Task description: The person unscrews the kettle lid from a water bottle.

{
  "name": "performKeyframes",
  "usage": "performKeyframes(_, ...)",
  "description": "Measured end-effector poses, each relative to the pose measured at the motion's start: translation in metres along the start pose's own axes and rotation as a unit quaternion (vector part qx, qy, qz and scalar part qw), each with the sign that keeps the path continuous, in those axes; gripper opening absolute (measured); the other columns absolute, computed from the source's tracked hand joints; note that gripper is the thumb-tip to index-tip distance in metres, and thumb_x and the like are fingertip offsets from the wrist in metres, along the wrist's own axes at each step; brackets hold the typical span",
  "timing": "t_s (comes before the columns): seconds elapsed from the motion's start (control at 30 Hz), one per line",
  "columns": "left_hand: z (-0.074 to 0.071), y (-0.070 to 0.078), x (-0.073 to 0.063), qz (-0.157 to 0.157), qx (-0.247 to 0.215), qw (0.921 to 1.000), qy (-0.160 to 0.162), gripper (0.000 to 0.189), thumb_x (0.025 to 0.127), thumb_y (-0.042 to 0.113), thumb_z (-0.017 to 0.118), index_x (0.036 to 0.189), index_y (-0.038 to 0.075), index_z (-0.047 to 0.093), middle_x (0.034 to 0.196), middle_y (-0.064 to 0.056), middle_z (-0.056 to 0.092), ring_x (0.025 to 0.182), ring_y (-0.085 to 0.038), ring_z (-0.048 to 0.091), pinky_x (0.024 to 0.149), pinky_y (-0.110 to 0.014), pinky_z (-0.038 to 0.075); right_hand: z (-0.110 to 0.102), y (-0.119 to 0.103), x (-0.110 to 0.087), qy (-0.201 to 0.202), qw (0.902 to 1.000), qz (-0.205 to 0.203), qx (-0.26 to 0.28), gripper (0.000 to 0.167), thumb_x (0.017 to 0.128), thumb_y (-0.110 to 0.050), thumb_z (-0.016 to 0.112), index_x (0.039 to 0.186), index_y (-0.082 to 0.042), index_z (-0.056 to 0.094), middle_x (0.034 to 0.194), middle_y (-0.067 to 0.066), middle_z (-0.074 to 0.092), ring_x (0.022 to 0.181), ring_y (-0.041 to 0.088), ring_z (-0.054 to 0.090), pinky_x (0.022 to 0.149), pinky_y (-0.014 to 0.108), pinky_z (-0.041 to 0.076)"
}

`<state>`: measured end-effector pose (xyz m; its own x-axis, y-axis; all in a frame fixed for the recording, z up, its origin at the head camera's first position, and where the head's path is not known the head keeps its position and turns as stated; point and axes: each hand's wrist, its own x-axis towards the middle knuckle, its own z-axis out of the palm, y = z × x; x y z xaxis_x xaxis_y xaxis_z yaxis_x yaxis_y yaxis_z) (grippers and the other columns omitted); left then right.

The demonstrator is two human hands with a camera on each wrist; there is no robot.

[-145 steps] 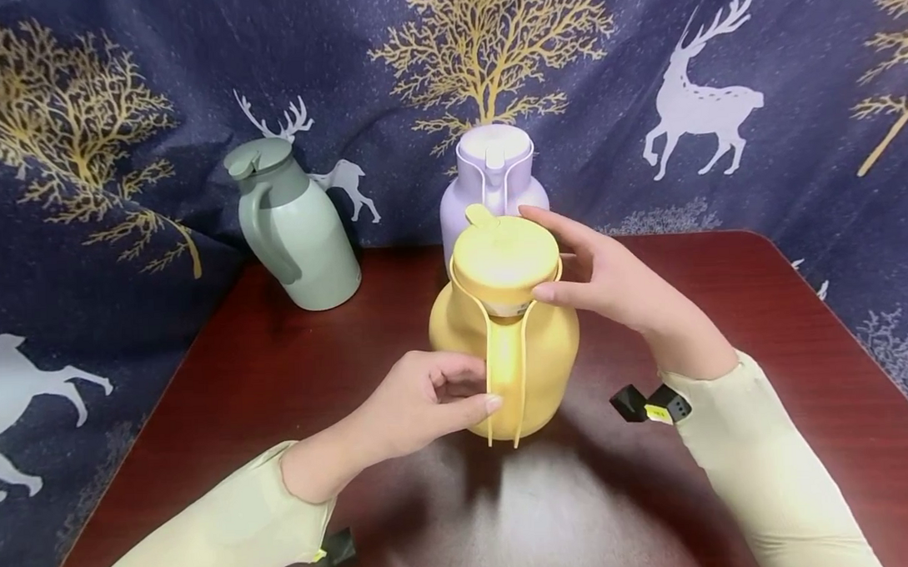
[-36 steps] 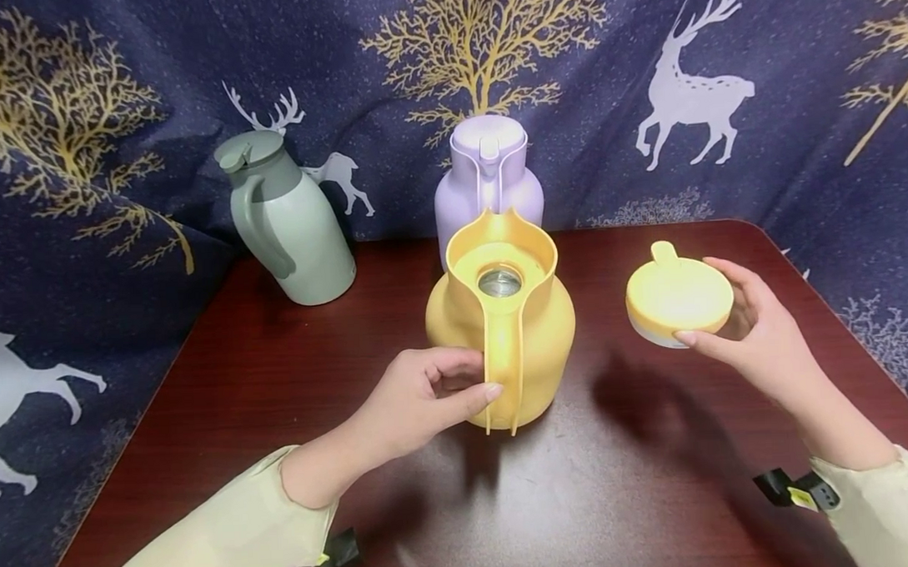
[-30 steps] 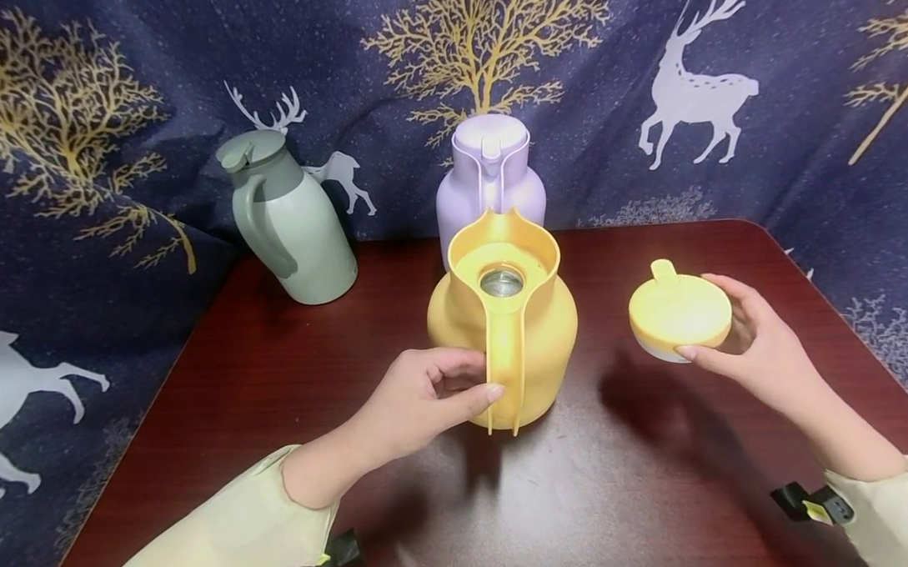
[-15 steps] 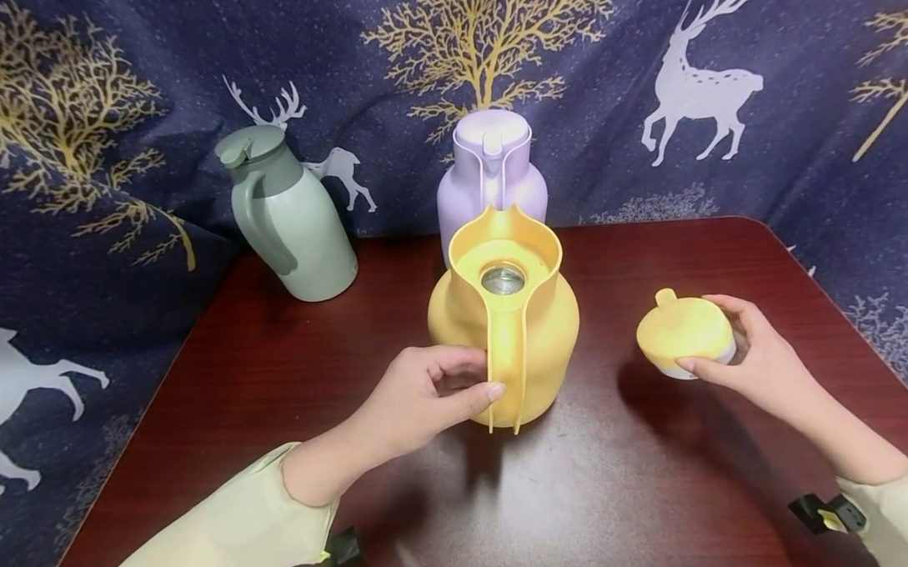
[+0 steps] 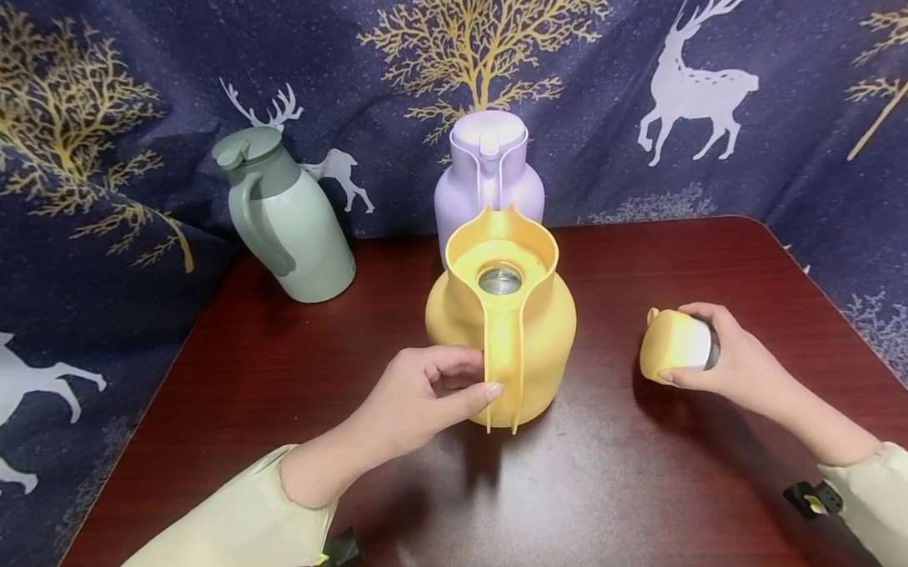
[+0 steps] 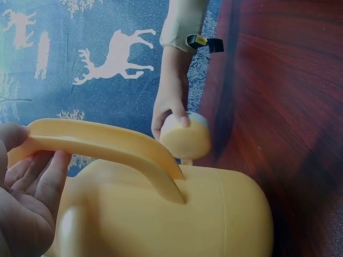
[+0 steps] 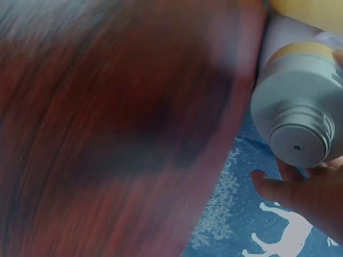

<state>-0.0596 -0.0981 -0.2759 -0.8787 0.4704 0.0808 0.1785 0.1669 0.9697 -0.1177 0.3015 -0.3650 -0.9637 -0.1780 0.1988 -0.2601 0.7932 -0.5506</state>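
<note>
A yellow thermos jug (image 5: 546, 339) stands upright at the middle of the table, its top uncovered and a round metallic mouth (image 5: 501, 279) showing inside the collar. My left hand (image 5: 401, 402) grips the jug's handle (image 6: 107, 147), thumb on one side and fingers on the other. To the right, my right hand (image 5: 738, 365) holds the yellow lid (image 5: 665, 347) by its rim, turned on its side just over the table. In the right wrist view the lid's pale underside (image 7: 292, 88) shows, with a threaded stopper (image 7: 300, 142) at its centre.
Behind the yellow jug stands a lilac thermos jug (image 5: 488, 182), partly hidden by it. A green thermos jug (image 5: 302, 230) stands at the back left of the dark red table (image 5: 277, 381). A navy cloth (image 5: 569, 146) with deer and trees hangs behind.
The lid came off the jug in my right hand and moved to the right. Over the last second it has sunk lower and tipped onto its side. My left hand stays on the handle.
</note>
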Motion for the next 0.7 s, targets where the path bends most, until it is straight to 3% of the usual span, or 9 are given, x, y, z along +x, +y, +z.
performKeyframes(0.17,-0.0007,0.0014,-0.0006,-0.003,0.002,1.0,0.0,0.028,0.092,0.01,0.073,0.116,-0.005,0.073,0.11,-0.021,0.077,0.1,-0.021,0.076,0.084,-0.025,0.063,0.0007,-0.0019,-0.0001,-0.027,0.9995,0.005,-0.014,0.091,0.065,-0.026,0.096,0.134,0.0,0.042,0.104,0.026,0.065,0.081,0.022,0.057,0.062,0.024,0.045)
performKeyframes(0.3,-0.001,0.0013,0.0006,-0.008,0.002,1.0,-0.002,0.029,0.092,0.007,0.072,0.118,-0.005,0.072,0.111,-0.022,0.077,0.1,-0.022,0.076,0.083,-0.027,0.064,-0.0004,-0.0012,-0.0001,-0.037,0.999,0.005,-0.025,0.089,0.067,-0.025,0.095,0.134,-0.001,0.043,0.103,0.025,0.064,0.083,0.026,0.058,0.061,0.025,0.045)
performKeyframes(0.7,-0.0004,0.0006,0.0011,0.0,-0.002,1.0,-0.005,0.029,0.092,0.009,0.072,0.117,-0.006,0.072,0.11,-0.022,0.077,0.1,-0.021,0.076,0.083,-0.027,0.064,0.0084,-0.0029,0.0072,-0.026,0.9953,-0.079,-0.049,0.085,0.058,-0.021,0.098,0.128,-0.001,0.055,0.104,0.019,0.066,0.094,0.033,0.053,0.071,0.031,0.045)
